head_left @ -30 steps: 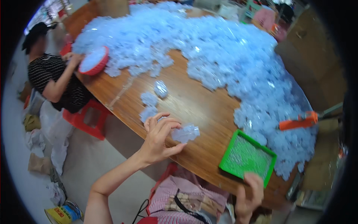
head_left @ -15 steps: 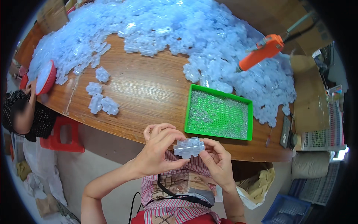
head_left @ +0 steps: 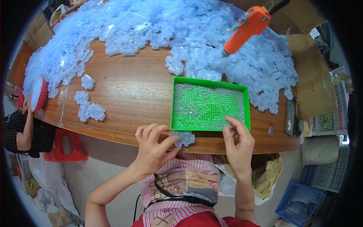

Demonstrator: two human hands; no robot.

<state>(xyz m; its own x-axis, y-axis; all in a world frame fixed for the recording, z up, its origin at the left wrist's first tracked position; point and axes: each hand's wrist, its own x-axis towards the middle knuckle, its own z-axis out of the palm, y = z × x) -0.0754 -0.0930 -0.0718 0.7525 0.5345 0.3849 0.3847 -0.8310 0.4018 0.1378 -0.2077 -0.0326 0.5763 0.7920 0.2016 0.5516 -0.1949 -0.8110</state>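
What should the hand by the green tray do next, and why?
Probably dip the right hand into the green plastic tray and pinch up one of the tiny clear bits. Its fingertips sit at the tray's near rim, and the left hand holds a pale blue plastic piece beside it.

You had a clear, glossy plastic part point(head_left: 183, 138) pinched in your left hand point(head_left: 153, 149). Table point(head_left: 128, 90) was brown wood w/ smooth, semi-gloss varnish. Tray point(head_left: 210, 84) was bright green plastic, shiny rim, perforated floor. Heap point(head_left: 181, 30) was the same translucent plastic. Power tool point(head_left: 247, 28) had matt orange plastic housing. Apron point(head_left: 181, 181): striped cloth.
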